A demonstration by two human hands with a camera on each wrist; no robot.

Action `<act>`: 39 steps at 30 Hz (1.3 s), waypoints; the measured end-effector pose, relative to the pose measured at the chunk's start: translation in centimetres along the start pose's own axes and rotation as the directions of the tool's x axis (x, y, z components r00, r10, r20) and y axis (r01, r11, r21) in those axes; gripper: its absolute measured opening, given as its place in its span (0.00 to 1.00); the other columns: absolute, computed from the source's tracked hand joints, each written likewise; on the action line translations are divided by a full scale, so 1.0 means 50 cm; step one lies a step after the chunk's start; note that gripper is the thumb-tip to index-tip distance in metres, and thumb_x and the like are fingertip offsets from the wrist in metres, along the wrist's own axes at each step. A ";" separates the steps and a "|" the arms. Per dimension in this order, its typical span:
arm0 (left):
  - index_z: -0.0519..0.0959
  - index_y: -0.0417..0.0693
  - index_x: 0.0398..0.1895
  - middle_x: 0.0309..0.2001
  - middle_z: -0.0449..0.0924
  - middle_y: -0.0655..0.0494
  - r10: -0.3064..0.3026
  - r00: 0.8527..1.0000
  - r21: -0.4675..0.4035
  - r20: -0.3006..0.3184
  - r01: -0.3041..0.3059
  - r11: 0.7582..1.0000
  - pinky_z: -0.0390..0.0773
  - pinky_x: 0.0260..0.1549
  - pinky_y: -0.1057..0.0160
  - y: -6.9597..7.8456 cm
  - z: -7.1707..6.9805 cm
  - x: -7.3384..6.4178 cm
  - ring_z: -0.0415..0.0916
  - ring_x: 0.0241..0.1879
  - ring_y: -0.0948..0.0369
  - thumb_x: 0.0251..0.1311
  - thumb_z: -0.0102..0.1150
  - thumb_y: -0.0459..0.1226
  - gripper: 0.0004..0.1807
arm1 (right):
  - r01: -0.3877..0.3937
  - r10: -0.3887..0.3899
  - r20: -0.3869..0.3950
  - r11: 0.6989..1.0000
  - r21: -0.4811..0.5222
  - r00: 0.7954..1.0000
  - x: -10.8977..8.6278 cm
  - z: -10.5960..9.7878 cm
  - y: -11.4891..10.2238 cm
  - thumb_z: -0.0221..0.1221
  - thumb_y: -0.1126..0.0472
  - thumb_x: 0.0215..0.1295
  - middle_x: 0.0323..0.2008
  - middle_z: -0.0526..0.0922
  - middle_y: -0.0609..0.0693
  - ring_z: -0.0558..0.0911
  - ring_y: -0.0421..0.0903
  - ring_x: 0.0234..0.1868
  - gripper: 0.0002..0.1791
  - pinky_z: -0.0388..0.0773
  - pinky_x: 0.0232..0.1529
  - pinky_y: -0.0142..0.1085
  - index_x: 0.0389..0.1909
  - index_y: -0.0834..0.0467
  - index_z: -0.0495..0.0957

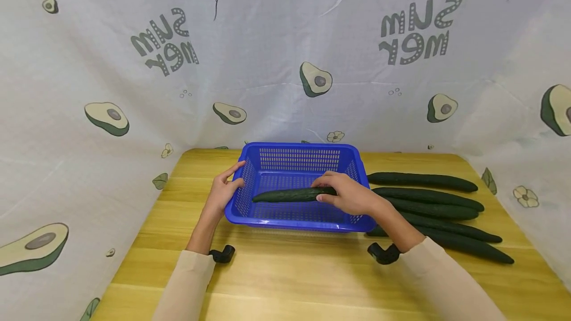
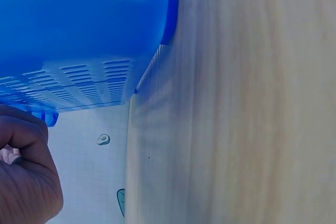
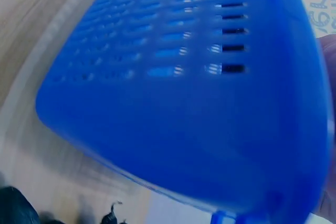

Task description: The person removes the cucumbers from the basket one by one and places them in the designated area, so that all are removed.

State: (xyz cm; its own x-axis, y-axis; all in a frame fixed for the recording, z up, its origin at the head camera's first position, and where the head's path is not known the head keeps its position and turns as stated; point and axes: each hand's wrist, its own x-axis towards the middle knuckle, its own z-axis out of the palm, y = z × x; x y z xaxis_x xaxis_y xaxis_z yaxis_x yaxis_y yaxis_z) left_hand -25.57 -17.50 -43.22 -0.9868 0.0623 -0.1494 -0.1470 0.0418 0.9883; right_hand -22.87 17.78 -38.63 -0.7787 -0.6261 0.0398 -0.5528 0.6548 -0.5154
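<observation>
A blue plastic basket (image 1: 299,225) with slotted walls stands on the wooden table in the head view. My left hand (image 1: 224,191) grips its left rim; in the left wrist view that hand (image 2: 26,166) shows curled fingers beside the basket wall (image 2: 79,30). Inside the basket, my right hand (image 1: 347,193) holds a long dark green cucumber (image 1: 283,195) by its right end, thumb in front and fingers behind. The cucumber lies roughly level, its left end pointing to the left wall. In the right wrist view the basket wall (image 3: 168,114) hides most of the right hand.
Several more cucumbers (image 1: 424,181) lie side by side right of the basket, some partly behind the right forearm. The wooden table (image 1: 285,281) extends toward me. A white curtain (image 1: 267,53) printed with avocados hangs behind the table and along its sides.
</observation>
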 end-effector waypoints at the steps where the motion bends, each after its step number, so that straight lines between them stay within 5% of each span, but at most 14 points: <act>1: 0.72 0.58 0.75 0.55 0.80 0.24 -0.001 1.000 -0.003 -0.003 0.001 1.000 0.88 0.36 0.53 -0.006 -0.001 0.005 0.87 0.37 0.47 0.62 0.55 0.27 0.36 | -0.002 0.002 -0.004 1.000 -0.003 1.000 -0.002 -0.004 -0.001 0.59 0.58 0.75 0.56 0.81 0.55 0.81 0.52 0.54 0.19 0.80 0.52 0.48 0.63 0.58 0.79; 12: 0.73 0.66 0.74 0.57 0.80 0.29 0.015 1.000 -0.016 -0.025 -0.015 1.000 0.87 0.32 0.57 -0.042 -0.003 0.027 0.85 0.33 0.53 0.63 0.56 0.30 0.35 | -0.034 0.030 -0.103 0.999 -0.031 0.994 -0.053 -0.036 0.015 0.59 0.57 0.75 0.57 0.80 0.55 0.80 0.54 0.56 0.19 0.80 0.54 0.53 0.62 0.57 0.79; 24: 0.71 0.55 0.75 0.69 0.70 0.35 0.010 1.000 -0.017 0.003 -0.010 1.000 0.86 0.34 0.58 0.009 0.005 -0.010 0.83 0.38 0.51 0.63 0.55 0.27 0.36 | -0.111 0.105 -0.161 0.993 -0.029 0.981 -0.142 -0.072 0.051 0.57 0.57 0.76 0.63 0.78 0.61 0.76 0.64 0.65 0.21 0.77 0.59 0.61 0.65 0.59 0.77; 33: 0.71 0.57 0.75 0.70 0.70 0.37 0.008 1.000 -0.007 0.002 -0.008 1.000 0.86 0.35 0.57 0.012 0.007 -0.013 0.83 0.40 0.49 0.63 0.56 0.27 0.35 | -0.117 0.098 -0.236 0.990 -0.072 0.967 -0.212 -0.091 0.080 0.58 0.59 0.75 0.60 0.79 0.59 0.78 0.63 0.61 0.18 0.77 0.56 0.64 0.63 0.58 0.78; 39: 0.72 0.56 0.75 0.70 0.70 0.38 0.014 1.000 -0.001 -0.002 -0.014 1.000 0.87 0.34 0.56 0.012 0.006 -0.013 0.83 0.40 0.48 0.63 0.56 0.27 0.35 | -0.146 0.108 -0.273 0.982 -0.123 0.956 -0.265 -0.099 0.102 0.60 0.59 0.74 0.58 0.80 0.53 0.81 0.56 0.57 0.18 0.81 0.49 0.52 0.63 0.53 0.78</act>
State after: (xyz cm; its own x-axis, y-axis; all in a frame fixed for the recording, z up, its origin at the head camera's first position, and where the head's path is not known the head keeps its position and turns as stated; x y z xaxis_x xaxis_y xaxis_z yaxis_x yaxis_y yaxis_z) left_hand -25.02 -17.22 -42.52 -0.9889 0.0613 -0.1355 -0.1332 0.0402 0.9903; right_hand -16.83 31.53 -37.57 -0.8850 -0.4123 0.2165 -0.4657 0.7860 -0.4067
